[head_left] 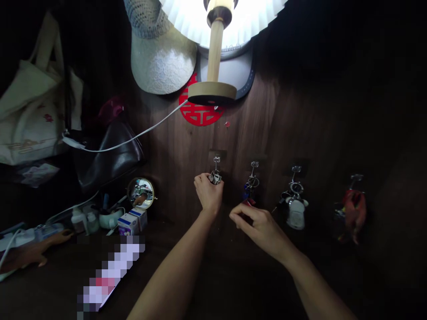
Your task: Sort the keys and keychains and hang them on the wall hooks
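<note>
The person's bare left hand [209,192] is curling around a bunch of silver metal keys [216,178], which is hanging from the leftmost shiny metal hook [216,160] on a dark brown wooden panel [247,138]; thumb and forefinger are pressing in around the keys, while the other fingertips are hiding behind them. The bare right hand [258,218] is hovering lower and to the right, its thumb and forefinger bringing their tips together; whether they are pinching anything, I cannot tell. Just behind its knuckles, a small flat red tag [248,202] is showing beneath a second metal hook [255,164], where a silver key ring [252,182] is hanging with a dark blue piece [246,194]. Farther right, a white bear-shaped charm [296,215] is dangling from a third hook [296,169], and a blurred orange-red charm [355,213] from a fourth [356,177]. Above the hands, a table lamp with a pale wooden stem and round base [212,91] is glowing, partly covering a round red paper cut-out [200,118]. To the left, a round gold-rimmed mirror [141,194] is standing behind small white-and-blue boxes [129,223].
</note>
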### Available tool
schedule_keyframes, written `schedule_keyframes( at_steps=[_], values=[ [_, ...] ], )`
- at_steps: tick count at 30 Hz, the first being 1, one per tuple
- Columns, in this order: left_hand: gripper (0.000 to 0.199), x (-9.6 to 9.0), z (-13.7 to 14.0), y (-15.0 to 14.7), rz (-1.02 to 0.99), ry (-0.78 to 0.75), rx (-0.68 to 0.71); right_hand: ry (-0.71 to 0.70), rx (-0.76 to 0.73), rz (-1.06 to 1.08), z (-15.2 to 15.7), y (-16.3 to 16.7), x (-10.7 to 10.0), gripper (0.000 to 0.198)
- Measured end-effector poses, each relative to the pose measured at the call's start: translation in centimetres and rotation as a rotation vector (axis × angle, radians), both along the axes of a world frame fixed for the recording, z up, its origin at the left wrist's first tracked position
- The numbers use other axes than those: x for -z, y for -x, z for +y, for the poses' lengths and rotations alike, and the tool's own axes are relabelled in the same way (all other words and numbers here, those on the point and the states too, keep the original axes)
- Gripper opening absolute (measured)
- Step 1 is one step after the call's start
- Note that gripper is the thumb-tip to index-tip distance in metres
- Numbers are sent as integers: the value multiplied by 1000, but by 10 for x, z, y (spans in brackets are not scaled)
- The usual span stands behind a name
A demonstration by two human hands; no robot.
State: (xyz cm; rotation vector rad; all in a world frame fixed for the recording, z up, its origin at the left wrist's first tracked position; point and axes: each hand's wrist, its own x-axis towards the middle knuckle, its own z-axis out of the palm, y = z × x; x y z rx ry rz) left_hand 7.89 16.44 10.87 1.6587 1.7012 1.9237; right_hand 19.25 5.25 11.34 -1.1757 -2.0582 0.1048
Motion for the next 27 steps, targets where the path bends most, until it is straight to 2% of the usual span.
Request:
schedule_keyframes(
  at_steps=[5,8,11,13,16,18,22,27],
  values=[
    [28,-4,-4,12,-2,26,144,-104,36,-19,26,0,-31,22],
    [28,-7,-6,15,-86,81,282,-175,93,-41,44,2,-47,22],
    [33,-10,-4,15,-231,117,401,-243,221,-179,61,3,-61,23],
    [29,-13,-3,16,-376,200,547,-288,304,-332,68,2,-69,32],
    [17,-18,-4,18,-619,375,895,-339,365,-548,75,2,-75,43],
    [14,-22,-7,20,-750,436,1044,-367,387,-645,76,2,-77,46],
    [14,-28,-10,22,-905,461,1057,-391,425,-746,75,3,-78,47],
    [14,-28,-6,21,-906,516,998,-319,449,-767,73,4,-80,49]
  ],
)
